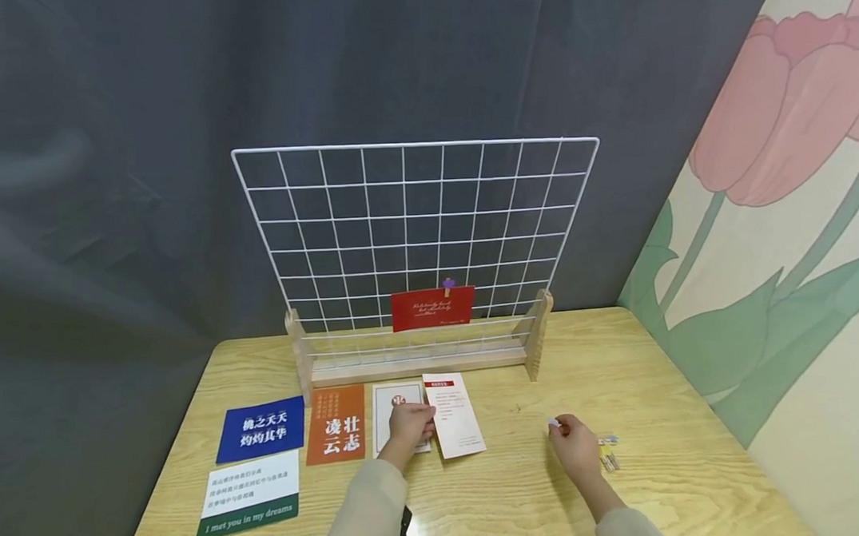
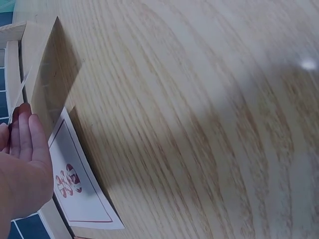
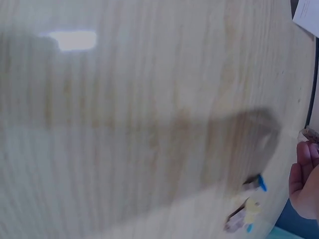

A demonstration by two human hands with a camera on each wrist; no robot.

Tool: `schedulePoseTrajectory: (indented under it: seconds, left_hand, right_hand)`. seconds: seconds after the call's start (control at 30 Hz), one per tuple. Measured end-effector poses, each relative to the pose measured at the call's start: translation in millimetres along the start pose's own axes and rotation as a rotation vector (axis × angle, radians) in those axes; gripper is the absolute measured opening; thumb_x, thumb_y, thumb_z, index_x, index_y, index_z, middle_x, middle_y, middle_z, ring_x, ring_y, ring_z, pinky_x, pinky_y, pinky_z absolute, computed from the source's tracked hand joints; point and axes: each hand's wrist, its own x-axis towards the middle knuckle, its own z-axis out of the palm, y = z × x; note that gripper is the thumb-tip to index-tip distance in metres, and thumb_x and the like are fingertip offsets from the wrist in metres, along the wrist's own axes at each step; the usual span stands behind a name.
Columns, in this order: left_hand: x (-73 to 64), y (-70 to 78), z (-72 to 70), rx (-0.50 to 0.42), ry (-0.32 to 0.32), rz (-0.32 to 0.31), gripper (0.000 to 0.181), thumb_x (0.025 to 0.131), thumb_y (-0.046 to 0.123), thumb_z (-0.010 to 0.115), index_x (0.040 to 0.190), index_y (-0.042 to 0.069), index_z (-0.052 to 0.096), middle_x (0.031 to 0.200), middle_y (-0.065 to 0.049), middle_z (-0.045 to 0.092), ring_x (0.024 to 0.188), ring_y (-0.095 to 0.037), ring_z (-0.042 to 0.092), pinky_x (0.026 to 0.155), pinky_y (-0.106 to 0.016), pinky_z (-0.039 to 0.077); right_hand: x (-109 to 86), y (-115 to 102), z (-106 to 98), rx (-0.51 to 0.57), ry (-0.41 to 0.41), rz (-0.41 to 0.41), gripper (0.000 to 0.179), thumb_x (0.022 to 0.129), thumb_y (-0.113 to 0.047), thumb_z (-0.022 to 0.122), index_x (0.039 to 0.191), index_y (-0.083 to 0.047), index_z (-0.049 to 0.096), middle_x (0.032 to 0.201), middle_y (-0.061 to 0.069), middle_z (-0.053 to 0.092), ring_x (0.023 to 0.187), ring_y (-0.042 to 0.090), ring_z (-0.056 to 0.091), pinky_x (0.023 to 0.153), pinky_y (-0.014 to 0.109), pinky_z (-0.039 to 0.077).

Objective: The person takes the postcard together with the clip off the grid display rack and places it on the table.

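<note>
My left hand (image 1: 408,430) pinches a white card (image 1: 456,419) with a red heading by its left edge. In the left wrist view that card shows nearly edge-on beside my fingers. Under this hand lies a white postcard (image 2: 85,208) with a thin red border and a red emblem, partly hidden by the hand in the head view. My right hand (image 1: 577,447) pinches a small pale clip (image 1: 554,422) between thumb and fingertips, above the table. A red card (image 1: 431,314) hangs on the white wire grid rack (image 1: 419,367), fastened by a wooden clip with a purple heart (image 1: 449,284).
Several small decorated clips (image 1: 609,455) lie to the right of my right hand. On the left of the table lie a blue card (image 1: 260,430), an orange card (image 1: 335,424) and a white-and-green card (image 1: 248,496). A dark curtain (image 1: 109,194) hangs behind the rack.
</note>
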Motion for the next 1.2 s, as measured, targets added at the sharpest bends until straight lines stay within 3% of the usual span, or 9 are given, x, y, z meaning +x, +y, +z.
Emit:
schedulePoseTrajectory:
  seconds: [0.23,0.43,0.6,0.9,1.0,1.07,1.13,1.17,1.2]
  left_hand:
    - [0.1,1.0,3.0,-0.001,0.007,-0.007,0.017,0.076,0.004,0.062,0.088,-0.009,0.062,0.062,-0.01,0.06,0.049,-0.011,0.056,0.049,-0.026,0.05]
    - [1.7,1.7,6.7,0.019,0.02,-0.012,0.017,0.076,0.004,0.062,0.087,-0.008,0.062,0.064,-0.01,0.061,0.055,-0.019,0.06,0.051,-0.027,0.05]
    - [2.9,-1.0,8.3,0.029,0.024,-0.028,0.017,0.076,0.004,0.062,0.087,-0.009,0.062,0.064,-0.012,0.061,0.053,-0.018,0.06,0.05,-0.026,0.05]
    - [0.3,2.6,8.8,0.016,-0.046,-0.06,0.02,0.079,0.006,0.06,0.088,-0.012,0.059,0.07,-0.017,0.06,0.058,-0.02,0.058,0.055,-0.031,0.051]
    - [14.5,-11.0,13.2,0.033,-0.043,-0.041,0.021,0.079,0.007,0.061,0.089,-0.011,0.059,0.07,-0.017,0.059,0.059,-0.022,0.058,0.056,-0.032,0.051]
    - [43.4,-46.9,18.5,0.018,-0.053,0.024,0.026,0.079,0.015,0.063,0.088,-0.009,0.06,0.069,-0.014,0.058,0.057,-0.019,0.057,0.051,-0.03,0.05]
    - [70.4,-77.9,23.8,0.055,-0.061,0.04,0.031,0.079,0.022,0.063,0.091,-0.007,0.06,0.076,-0.014,0.058,0.061,-0.021,0.057,0.052,-0.032,0.05]
    - [80.0,-90.8,24.9,0.064,-0.069,0.068,0.035,0.079,0.026,0.063,0.092,-0.007,0.06,0.077,-0.014,0.057,0.06,-0.02,0.056,0.05,-0.031,0.049]
    - [81.6,-93.2,25.2,0.091,-0.064,0.071,0.036,0.079,0.028,0.063,0.091,-0.006,0.06,0.078,-0.013,0.056,0.06,-0.02,0.055,0.05,-0.031,0.049]
  right_hand:
    - [-5.4,12.2,-15.2,-0.105,-0.046,0.083,0.025,0.083,-0.009,0.05,0.096,0.012,0.054,0.072,0.013,0.058,0.048,0.013,0.046,0.041,0.024,0.039]
    - [-10.7,23.5,-25.9,-0.142,-0.049,0.094,0.026,0.085,-0.009,0.048,0.098,0.014,0.052,0.074,0.015,0.058,0.048,0.014,0.047,0.042,0.024,0.041]
    - [-16.3,32.8,-32.6,-0.163,-0.066,0.099,0.027,0.084,-0.008,0.048,0.097,0.014,0.051,0.075,0.017,0.058,0.055,0.017,0.052,0.047,0.026,0.044]
    - [-21.6,43.5,-37.0,-0.157,-0.066,0.134,0.03,0.086,-0.012,0.047,0.101,0.014,0.051,0.08,0.02,0.059,0.057,0.018,0.053,0.045,0.022,0.042]
    - [-22.2,44.3,-37.6,-0.169,-0.041,0.136,0.029,0.084,-0.011,0.049,0.099,0.014,0.053,0.078,0.019,0.059,0.056,0.018,0.052,0.044,0.023,0.041]
    - [-22.7,44.1,-38.6,-0.179,-0.036,0.141,0.029,0.083,-0.01,0.049,0.098,0.014,0.053,0.076,0.017,0.059,0.057,0.018,0.052,0.045,0.023,0.041]
    - [-23.4,44.3,-39.7,-0.184,-0.052,0.157,0.029,0.083,-0.01,0.049,0.097,0.015,0.053,0.074,0.016,0.059,0.054,0.017,0.051,0.044,0.024,0.041]
    - [-24.2,44.2,-40.6,-0.186,-0.066,0.165,0.03,0.083,-0.01,0.048,0.097,0.016,0.052,0.074,0.017,0.058,0.053,0.017,0.05,0.043,0.024,0.041]
    - [-24.8,44.3,-41.3,-0.19,-0.082,0.171,0.031,0.083,-0.01,0.048,0.097,0.017,0.051,0.074,0.017,0.058,0.052,0.016,0.05,0.043,0.024,0.041]
